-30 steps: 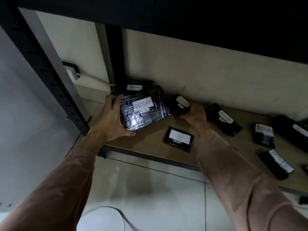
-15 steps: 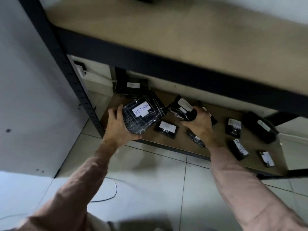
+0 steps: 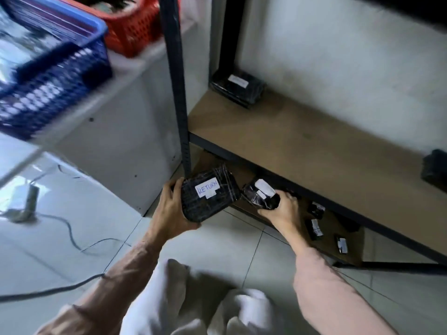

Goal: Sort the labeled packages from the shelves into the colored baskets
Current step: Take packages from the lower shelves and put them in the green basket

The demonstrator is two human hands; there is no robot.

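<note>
My left hand (image 3: 170,209) grips a large black wrapped package (image 3: 209,195) with a white label reading RETURN, held in front of the bottom shelf (image 3: 348,247). My right hand (image 3: 281,210) grips a smaller black package (image 3: 260,195) with white labels, just right of the first. Several small labelled black packages (image 3: 315,228) lie on the bottom shelf. A blue basket (image 3: 52,76) and a red basket (image 3: 131,27) stand on a white surface at the upper left.
The dark shelf upright (image 3: 175,83) stands between the baskets and the shelves. On the middle shelf board (image 3: 302,136) sit a black labelled package (image 3: 238,88) at the back and another (image 3: 435,168) at the right edge. A power strip and cable (image 3: 26,206) lie on the tiled floor.
Both hands have drawn their packages out from the bottom shelf. My view has risen and swung left, bringing the middle shelf and the two baskets into sight.
</note>
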